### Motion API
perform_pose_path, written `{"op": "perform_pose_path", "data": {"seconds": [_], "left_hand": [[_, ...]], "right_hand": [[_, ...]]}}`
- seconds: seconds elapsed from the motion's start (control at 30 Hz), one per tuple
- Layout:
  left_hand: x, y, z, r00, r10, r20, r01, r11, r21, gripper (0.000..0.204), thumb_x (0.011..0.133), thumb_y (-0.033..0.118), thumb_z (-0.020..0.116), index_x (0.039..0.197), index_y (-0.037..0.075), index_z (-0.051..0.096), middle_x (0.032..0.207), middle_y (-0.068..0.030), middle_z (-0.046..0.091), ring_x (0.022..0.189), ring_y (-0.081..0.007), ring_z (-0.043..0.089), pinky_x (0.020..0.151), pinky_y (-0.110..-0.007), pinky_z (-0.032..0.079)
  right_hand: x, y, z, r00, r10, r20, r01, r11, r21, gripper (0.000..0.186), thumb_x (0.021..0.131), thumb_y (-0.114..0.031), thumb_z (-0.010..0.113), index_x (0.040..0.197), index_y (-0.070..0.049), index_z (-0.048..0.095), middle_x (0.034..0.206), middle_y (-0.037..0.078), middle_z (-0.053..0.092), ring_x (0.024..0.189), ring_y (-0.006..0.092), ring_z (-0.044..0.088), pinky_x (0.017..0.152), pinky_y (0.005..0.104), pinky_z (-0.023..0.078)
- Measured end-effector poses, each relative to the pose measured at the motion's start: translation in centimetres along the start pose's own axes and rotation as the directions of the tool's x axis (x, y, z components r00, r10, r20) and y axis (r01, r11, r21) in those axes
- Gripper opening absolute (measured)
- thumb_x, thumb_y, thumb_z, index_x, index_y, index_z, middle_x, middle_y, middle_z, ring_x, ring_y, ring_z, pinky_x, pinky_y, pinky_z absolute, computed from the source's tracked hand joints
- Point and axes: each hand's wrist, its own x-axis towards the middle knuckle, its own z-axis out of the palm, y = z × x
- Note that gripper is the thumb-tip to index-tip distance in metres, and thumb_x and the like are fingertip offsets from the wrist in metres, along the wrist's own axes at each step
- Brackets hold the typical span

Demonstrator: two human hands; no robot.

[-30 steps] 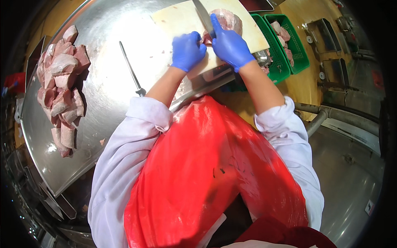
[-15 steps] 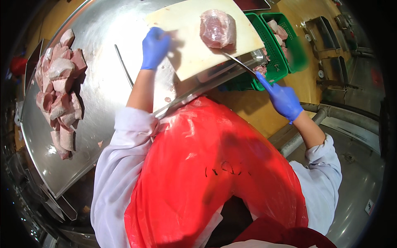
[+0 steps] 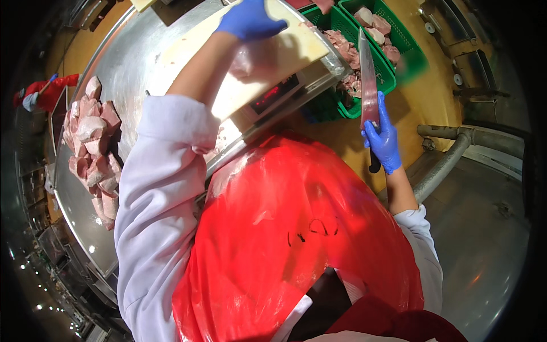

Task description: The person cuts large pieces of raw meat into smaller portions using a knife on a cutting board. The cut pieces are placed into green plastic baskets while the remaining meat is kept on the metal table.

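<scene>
My left hand (image 3: 248,20), in a blue glove, reaches over the far part of the pale cutting board (image 3: 305,43). Its thumb stretches out to the right; its other fingertips run past the top edge. Just below that hand on the board lies a pink piece of meat (image 3: 250,62), partly hidden by my forearm. My right hand (image 3: 384,142), also gloved in blue, is closed on a knife with a dark handle. The blade (image 3: 367,74) points up and away, beside the green baskets. A small strip of meat (image 3: 323,5) shows at the top edge.
Under the board sits a scale with a red-lit display (image 3: 274,94). Green baskets (image 3: 393,85) at the right hold meat pieces. Meat chunks (image 3: 94,137) are heaped on the steel table (image 3: 80,199) at the left. Another person in red (image 3: 57,94) stands at the far left.
My left hand has opened and moved away and rightward across the board. The knife has swung from the board to point upward over the baskets. The meat now appears nearer and further left.
</scene>
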Motion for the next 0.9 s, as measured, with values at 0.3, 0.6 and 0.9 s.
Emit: {"op": "perform_pose_path", "data": {"seconds": [0.3, 0.6, 0.9], "left_hand": [[-3.3, 2.1, -0.1, 0.859, 0.181, 0.479, -0.278, 0.950, 0.140, 0.080, 0.067, 0.030, 0.081, 0.139, 0.012, 0.050, 0.142, -0.0141, 0.051, 0.125, -0.0429, 0.052, 0.101, -0.049, 0.049], [-15.4, -1.8, -0.4, 0.938, -0.088, -0.336, 0.074, 0.996, -0.054, 0.062, 0.069, 0.025, 0.084, 0.119, 0.001, 0.055, 0.114, -0.0189, 0.059, 0.105, -0.0348, 0.060, 0.093, -0.043, 0.049], [-12.8, 5.1, 7.0, 0.815, -0.200, -0.544, 0.305, 0.946, 0.108, 0.024, 0.072, 0.024, 0.078, 0.076, 0.011, 0.057, 0.073, -0.0080, 0.057, 0.071, -0.0287, 0.058, 0.064, -0.042, 0.044]], "right_hand": [[4.2, 5.4, -1.7, 0.999, 0.028, -0.041, -0.016, 0.964, 0.265, 0.081, 0.094, 0.005, 0.055, 0.161, -0.022, 0.019, 0.078, 0.002, 0.061, 0.060, 0.0058, 0.055, 0.050, 0.0227, 0.049], [14.0, 1.7, 4.8, 0.942, -0.306, 0.140, 0.212, 0.863, 0.459, 0.075, 0.094, 0.006, 0.058, 0.159, -0.012, 0.024, 0.100, 0.007, 0.062, 0.068, 0.0087, 0.059, 0.051, 0.0216, 0.049], [23.5, -5.5, 10.1, 0.831, -0.474, 0.290, 0.314, 0.832, 0.458, 0.073, 0.096, -0.003, 0.062, 0.158, -0.014, 0.025, 0.101, 0.008, 0.066, 0.072, 0.0098, 0.063, 0.054, 0.0224, 0.052]]}}
